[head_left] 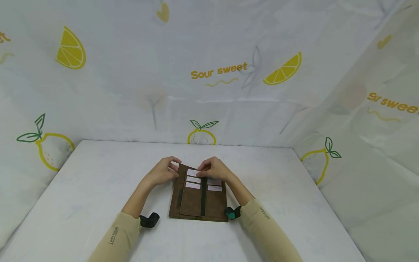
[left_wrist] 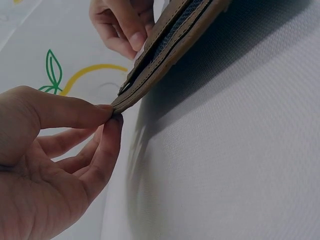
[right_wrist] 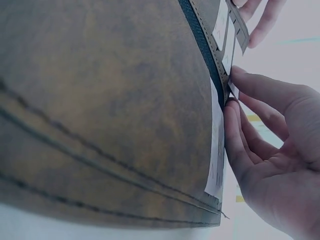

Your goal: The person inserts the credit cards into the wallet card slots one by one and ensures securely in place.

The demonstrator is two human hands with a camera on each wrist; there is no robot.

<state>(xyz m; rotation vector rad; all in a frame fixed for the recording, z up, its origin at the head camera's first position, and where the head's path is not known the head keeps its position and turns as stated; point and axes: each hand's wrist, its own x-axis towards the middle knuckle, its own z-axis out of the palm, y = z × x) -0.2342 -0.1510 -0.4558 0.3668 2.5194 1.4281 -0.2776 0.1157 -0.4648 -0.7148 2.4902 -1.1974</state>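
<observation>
Your right hand [head_left: 214, 169] covers the top of the far card [head_left: 192, 172] in the wallet [head_left: 198, 196]. The cards' print is too small to read. Both wrist views cut off the wallet's near end.

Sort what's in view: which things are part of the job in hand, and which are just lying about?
In the job:
brown wallet, open on the table
white cards in its slots
left hand, pinching its corner
right hand, on the top card

Lying about:
white table
lemon-print backdrop
</observation>
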